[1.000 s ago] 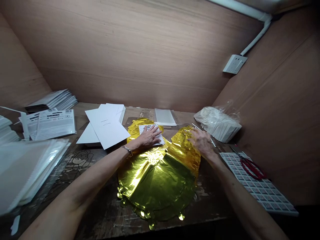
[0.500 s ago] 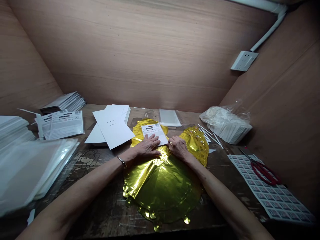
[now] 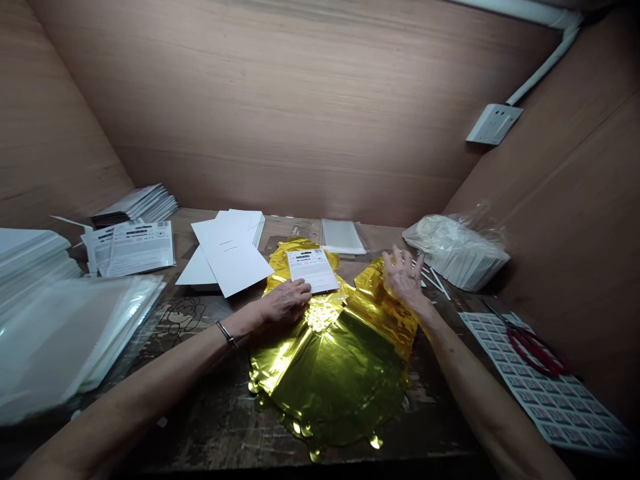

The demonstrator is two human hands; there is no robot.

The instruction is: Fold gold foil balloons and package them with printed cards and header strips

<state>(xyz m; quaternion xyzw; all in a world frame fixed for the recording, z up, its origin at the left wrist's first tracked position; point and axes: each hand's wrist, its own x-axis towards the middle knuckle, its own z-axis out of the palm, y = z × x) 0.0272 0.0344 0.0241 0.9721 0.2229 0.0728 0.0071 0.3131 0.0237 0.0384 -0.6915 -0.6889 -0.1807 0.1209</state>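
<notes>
A shiny gold foil sheet (image 3: 340,373) with a scalloped edge lies spread on the dark table. On its upper part rests a white printed card (image 3: 314,272). My left hand (image 3: 287,300) lies at the card's lower left corner, fingers together and partly curled; whether they pinch anything is hidden. On the foil's upper right flap (image 3: 373,280) is my right hand (image 3: 404,277), its fingers spread.
White cards (image 3: 231,257) lie behind left, near packaged cards (image 3: 135,248) and plastic sleeves (image 3: 65,340). Clear bags (image 3: 343,237) are at the back. To the right are white sticks (image 3: 437,283), a bagged bundle (image 3: 460,250), a sticker sheet (image 3: 555,407) and red-handled scissors (image 3: 535,350).
My right hand has moved right from the card's lower corner to the foil flap, its fingers opening out. My left hand has slid down and left off the card's face. The flap is folded differently.
</notes>
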